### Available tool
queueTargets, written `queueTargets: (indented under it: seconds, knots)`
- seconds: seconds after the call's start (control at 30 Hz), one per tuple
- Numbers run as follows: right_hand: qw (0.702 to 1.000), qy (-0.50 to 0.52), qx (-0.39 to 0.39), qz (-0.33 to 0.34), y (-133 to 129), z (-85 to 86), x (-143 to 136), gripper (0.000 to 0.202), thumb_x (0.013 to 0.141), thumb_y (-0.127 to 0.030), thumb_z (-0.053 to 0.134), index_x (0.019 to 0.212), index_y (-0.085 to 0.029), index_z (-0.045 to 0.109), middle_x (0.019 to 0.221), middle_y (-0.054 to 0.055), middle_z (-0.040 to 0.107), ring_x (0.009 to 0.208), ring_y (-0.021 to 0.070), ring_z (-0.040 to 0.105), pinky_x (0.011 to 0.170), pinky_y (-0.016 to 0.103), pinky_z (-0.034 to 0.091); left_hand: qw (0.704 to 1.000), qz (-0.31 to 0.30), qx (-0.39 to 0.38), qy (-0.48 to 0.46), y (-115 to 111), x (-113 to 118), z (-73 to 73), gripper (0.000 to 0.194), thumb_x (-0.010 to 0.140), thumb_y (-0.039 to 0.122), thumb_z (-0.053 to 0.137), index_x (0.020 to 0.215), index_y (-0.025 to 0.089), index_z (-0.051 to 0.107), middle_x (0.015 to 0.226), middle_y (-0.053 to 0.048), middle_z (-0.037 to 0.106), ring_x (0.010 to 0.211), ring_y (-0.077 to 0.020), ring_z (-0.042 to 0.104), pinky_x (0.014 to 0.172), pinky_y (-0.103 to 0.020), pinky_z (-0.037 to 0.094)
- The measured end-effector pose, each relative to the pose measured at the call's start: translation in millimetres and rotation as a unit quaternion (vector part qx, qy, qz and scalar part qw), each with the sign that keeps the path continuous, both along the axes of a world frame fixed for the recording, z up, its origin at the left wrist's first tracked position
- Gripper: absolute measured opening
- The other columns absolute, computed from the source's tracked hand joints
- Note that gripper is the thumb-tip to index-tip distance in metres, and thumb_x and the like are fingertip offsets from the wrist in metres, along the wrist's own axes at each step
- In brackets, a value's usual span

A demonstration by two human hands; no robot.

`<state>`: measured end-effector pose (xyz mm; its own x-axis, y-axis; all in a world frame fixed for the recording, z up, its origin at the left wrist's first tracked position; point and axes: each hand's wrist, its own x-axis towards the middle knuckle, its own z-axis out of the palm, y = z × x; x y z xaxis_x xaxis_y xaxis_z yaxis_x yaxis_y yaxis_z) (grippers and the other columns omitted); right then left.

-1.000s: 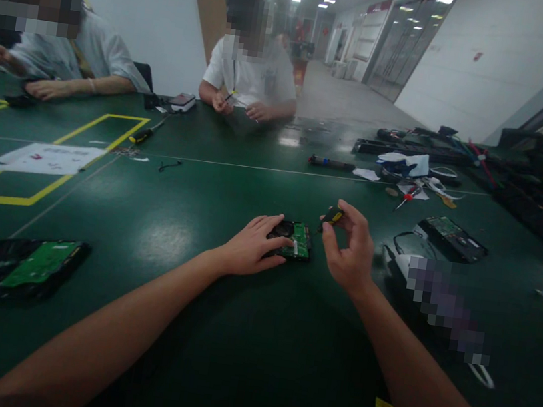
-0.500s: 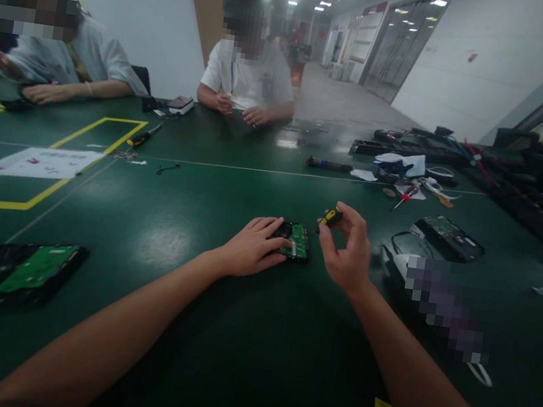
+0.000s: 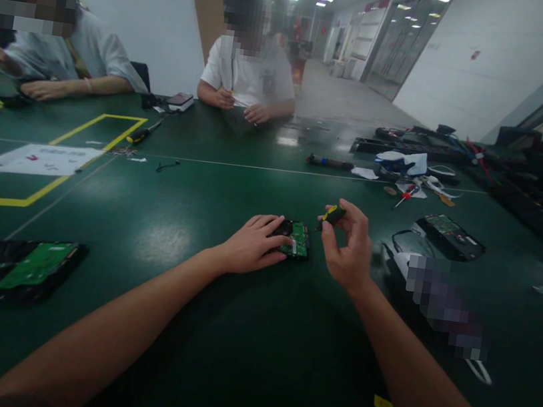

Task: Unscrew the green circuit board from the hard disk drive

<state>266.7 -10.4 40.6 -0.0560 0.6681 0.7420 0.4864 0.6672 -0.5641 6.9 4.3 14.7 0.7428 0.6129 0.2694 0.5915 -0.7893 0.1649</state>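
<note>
On the green table in front of me lies a hard drive (image 3: 301, 240), its green circuit board facing up. My left hand (image 3: 256, 245) holds it against the tabletop from the left, fingers over the far part and thumb along the near side. Just right of the drive, my right hand (image 3: 349, 241) is raised and closed around a small yellow-and-black screwdriver (image 3: 333, 213). The screwdriver points down and left; its tip is too small and dark to make out clearly, and I cannot tell whether it touches the drive.
At the left lies another hard drive (image 3: 34, 272), with a third drive (image 3: 450, 235) at the right. Beyond are a yellow-handled screwdriver (image 3: 138, 135), paper (image 3: 44, 159), a dark cylindrical tool (image 3: 330, 162) and a red screwdriver (image 3: 407, 194). Two people sit across the table.
My right hand has turned the screwdriver slightly, shifting its handle and fingers. My left hand and the hard drive stay in place; the whole view shifts slightly.
</note>
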Motion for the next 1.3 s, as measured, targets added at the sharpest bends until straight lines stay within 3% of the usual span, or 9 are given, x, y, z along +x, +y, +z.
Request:
queueTargets:
  seconds: [0.17,0.27,0.43,0.57,0.77,0.93,1.1,1.3]
  knots:
    - [0.999,-0.022,0.026,-0.034,-0.3,0.6,-0.6,0.059,0.093,-0.022,0.069,0.147,-0.035,0.049,0.131,0.007,0.067,0.098,0.0226,0.074,0.091,0.045,0.066,1.000,-0.003,0.018,0.007,-3.5,-0.2,1.1,0.040,0.108,0.046,0.052,0.142,0.027,0.063,0.172,-0.014,0.030,0.158,-0.0371,0.029,0.123,-0.062,0.031]
    - [0.998,-0.028,0.030,-0.042,0.1,0.2,-0.5,0.058,0.093,-0.023,0.070,0.146,-0.035,0.049,0.130,0.007,0.067,0.095,0.0220,0.073,0.089,0.044,0.066,0.998,-0.004,0.052,0.024,-9.0,5.1,6.3,0.039,0.108,0.040,0.051,0.140,0.023,0.064,0.170,-0.012,0.036,0.156,-0.0355,0.031,0.123,-0.058,0.031]
    - [0.998,-0.028,0.031,-0.041,1.5,-0.7,0.1,0.057,0.094,-0.025,0.070,0.146,-0.033,0.049,0.129,0.008,0.066,0.095,0.0224,0.073,0.087,0.044,0.067,0.991,0.003,0.095,0.095,-22.5,20.6,15.1,0.037,0.110,0.032,0.045,0.134,0.017,0.068,0.156,-0.010,0.056,0.127,-0.0295,0.054,0.102,-0.045,0.046]
    - [0.998,-0.031,0.034,-0.043,1.7,-1.2,0.2,0.057,0.094,-0.024,0.069,0.147,-0.034,0.048,0.130,0.007,0.066,0.094,0.0219,0.073,0.086,0.043,0.067,0.984,0.014,0.117,0.135,-30.6,27.9,18.2,0.033,0.108,0.024,0.048,0.132,0.016,0.070,0.150,-0.011,0.061,0.114,-0.0274,0.058,0.089,-0.041,0.047]
    - [0.998,-0.031,0.034,-0.044,1.7,-2.0,0.1,0.058,0.094,-0.023,0.069,0.147,-0.034,0.048,0.131,0.007,0.066,0.094,0.0215,0.073,0.088,0.044,0.067,0.979,0.037,0.136,0.145,-40.3,36.9,21.9,0.033,0.108,0.018,0.047,0.131,0.012,0.069,0.143,-0.013,0.066,0.110,-0.0255,0.063,0.087,-0.039,0.051]
    - [0.998,-0.030,0.036,-0.041,1.5,-1.3,-0.2,0.058,0.094,-0.022,0.070,0.146,-0.034,0.049,0.126,0.006,0.066,0.093,0.0210,0.073,0.086,0.043,0.066,0.981,0.065,0.120,0.139,-50.4,47.0,20.2,0.035,0.107,0.015,0.047,0.137,0.013,0.064,0.145,-0.013,0.065,0.110,-0.0251,0.071,0.087,-0.038,0.059]
    - [0.998,-0.029,0.031,-0.039,1.5,-0.7,0.5,0.058,0.094,-0.022,0.070,0.146,-0.034,0.049,0.125,0.005,0.067,0.093,0.0207,0.072,0.088,0.043,0.065,0.978,0.114,0.076,0.160,-58.1,51.1,17.6,0.048,0.105,0.011,0.042,0.153,0.011,0.051,0.153,-0.019,0.057,0.086,-0.0224,0.077,0.066,-0.036,0.064]
    - [0.999,-0.029,0.025,-0.036,1.7,-1.2,1.2,0.058,0.094,-0.023,0.069,0.147,-0.035,0.048,0.129,0.007,0.065,0.095,0.0218,0.072,0.088,0.044,0.066,0.983,0.144,0.027,0.108,-60.6,50.4,2.1,0.054,0.101,0.010,0.049,0.154,0.019,0.052,0.163,-0.015,0.048,0.100,-0.0245,0.077,0.067,-0.032,0.065]
